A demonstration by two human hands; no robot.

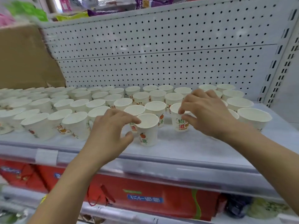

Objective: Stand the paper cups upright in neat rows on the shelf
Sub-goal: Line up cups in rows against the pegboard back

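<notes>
Cup (179, 125) between right hand (208, 113) fingertips

L hand (111, 131) touches front cup (148, 136) rim, R hand (208, 113) pinches next cup (180, 125) on shelf (194, 149).

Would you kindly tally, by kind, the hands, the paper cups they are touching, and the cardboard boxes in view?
Hands: 2, left hand and right hand
Paper cups touched: 2, front cup at the left, lettered cup at the right
Cardboard box: 1
Total: 5
</notes>
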